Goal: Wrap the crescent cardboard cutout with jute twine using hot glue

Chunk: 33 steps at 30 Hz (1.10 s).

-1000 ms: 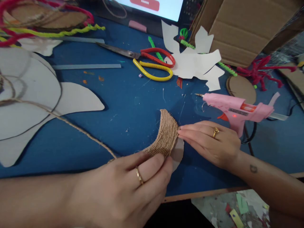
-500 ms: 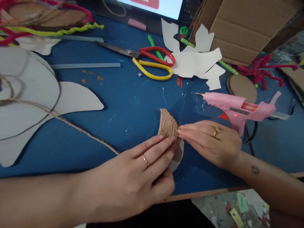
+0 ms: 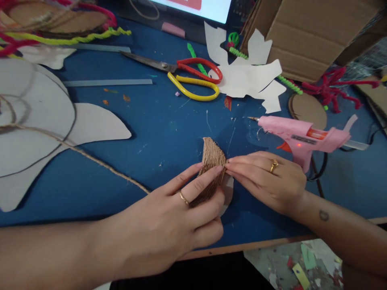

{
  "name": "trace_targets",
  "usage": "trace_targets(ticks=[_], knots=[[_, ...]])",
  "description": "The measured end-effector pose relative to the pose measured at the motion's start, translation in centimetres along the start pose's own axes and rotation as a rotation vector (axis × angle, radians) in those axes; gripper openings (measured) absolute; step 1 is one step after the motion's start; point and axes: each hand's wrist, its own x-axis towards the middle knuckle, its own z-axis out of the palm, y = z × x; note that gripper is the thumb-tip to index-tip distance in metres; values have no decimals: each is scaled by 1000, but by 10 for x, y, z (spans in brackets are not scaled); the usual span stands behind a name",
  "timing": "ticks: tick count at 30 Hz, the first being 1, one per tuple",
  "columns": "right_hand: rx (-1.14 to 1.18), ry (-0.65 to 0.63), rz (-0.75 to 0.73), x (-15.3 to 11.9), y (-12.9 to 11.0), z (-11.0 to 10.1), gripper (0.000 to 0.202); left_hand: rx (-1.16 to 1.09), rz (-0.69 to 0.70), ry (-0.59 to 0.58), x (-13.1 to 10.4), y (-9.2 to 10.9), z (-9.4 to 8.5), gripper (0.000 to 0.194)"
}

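A small curved piece covered in rows of brown twine [image 3: 213, 152] lies on the blue table, with pale card [image 3: 229, 192] showing at its lower right. My left hand [image 3: 187, 205] holds this piece down, its fingers bent and spaced across the rows; the thumb is hidden. At the right edge of the piece, my right hand [image 3: 266, 177] pinches the twine with fingertips pressed together. A loose length of jute twine [image 3: 105, 166] runs from the left and disappears under my left hand. A pink glue gun [image 3: 287, 125] with a lit red light rests just beyond my right hand.
Scissors [image 3: 193, 80] with red and yellow handles lie beyond the piece, beside white paper cutouts [image 3: 248, 78]. Large white card shapes [image 3: 96, 123] cover the left side. A clear glue stick [image 3: 111, 82], a cardboard box [image 3: 317, 36] and magenta pipe cleaners [image 3: 335, 90] are further back.
My left fingers have shifted and spread slightly, so more twine rows show between them. My right hand keeps its pinch at the edge of the piece.
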Motion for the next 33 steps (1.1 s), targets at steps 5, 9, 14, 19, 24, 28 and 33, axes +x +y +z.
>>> trace_targets(ticks=[5,9,14,19,24,28,33], knots=[[-11,-12,8,2,-1,-1,12,23,20,1,-1,0,1,24],[-13,0,18,4,-2,0,9,28,18,-17,0,0,-1,28],[-25,3,43,3,-2,1,9,-9,-32,-58,3,0,-3,38],[-35,0,83,2,-2,2,10,-41,-33,-34,3,0,-1,31],[-4,3,59,2,-1,2,10,-41,-48,-61,1,-1,0,33],[-1,4,48,3,0,2,11,-37,-4,-41,0,-3,1,37],[-3,12,42,3,0,2,11,-60,-31,-40,0,-2,2,34]])
